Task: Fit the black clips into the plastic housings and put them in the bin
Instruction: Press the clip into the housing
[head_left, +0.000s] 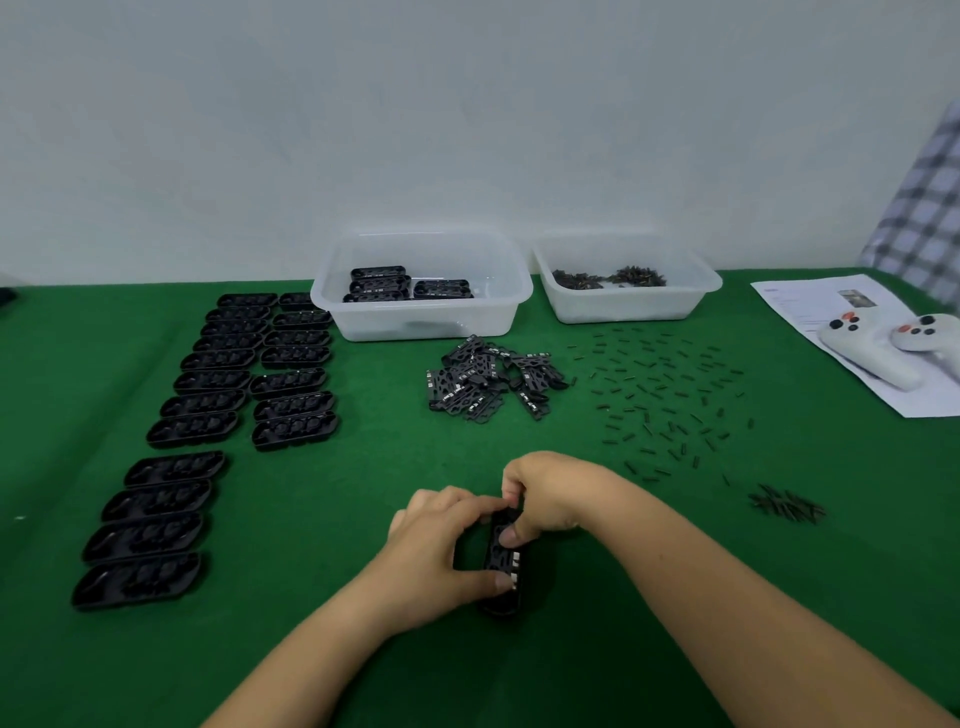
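Note:
A black plastic housing (501, 571) lies on the green table near the front centre, with a black clip plate showing small white contacts laid in it. My left hand (441, 545) grips the housing from the left, thumb at its near end. My right hand (540, 493) pinches its far end from above. A pile of loose black clips (493, 382) lies mid-table. Two rows of empty black housings (218, 400) line the left side. The clear bin (363, 322) at the back holds several housings.
A second clear bin (628, 312) at the back right holds small dark parts. Many small black pins (665, 400) are scattered on the right, with a small heap (787, 504). Two white game controllers (883, 348) rest on a paper sheet (800, 296) at far right.

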